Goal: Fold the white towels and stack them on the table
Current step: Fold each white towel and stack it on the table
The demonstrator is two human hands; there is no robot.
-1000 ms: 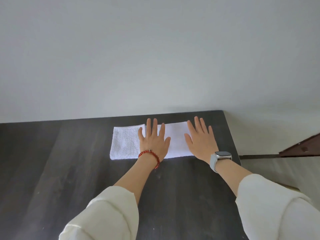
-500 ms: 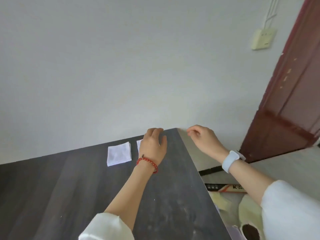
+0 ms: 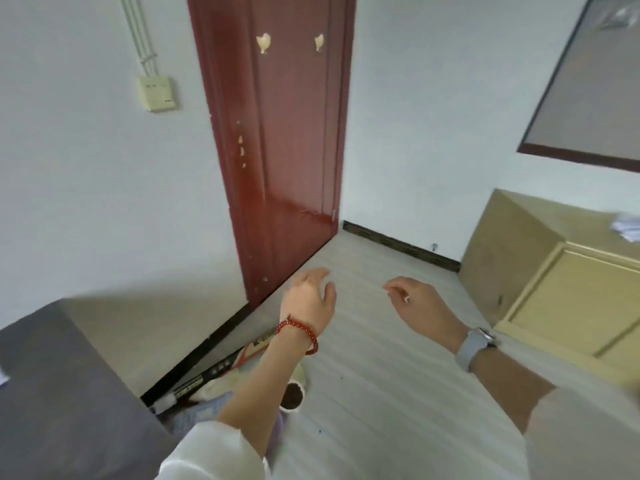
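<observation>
Your left hand (image 3: pixel 310 299) and right hand (image 3: pixel 420 306) both hang in the air over the pale floor (image 3: pixel 381 375), fingers loosely curled and holding nothing. The dark table (image 3: pixel 52 393) sits at your lower left, with just a sliver of white at its left edge; whether that is a towel can't be told. Ahead stands a red door (image 3: pixel 277 133), and a yellow cabinet (image 3: pixel 554 289) is on your right

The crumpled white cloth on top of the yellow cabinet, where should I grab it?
Probably pinch a raised fold of the crumpled white cloth from above with the right hand, the nearer one. It lies bunched on top of the yellow cabinet, so no edge is laid out to grasp; part is cut off.
</observation>
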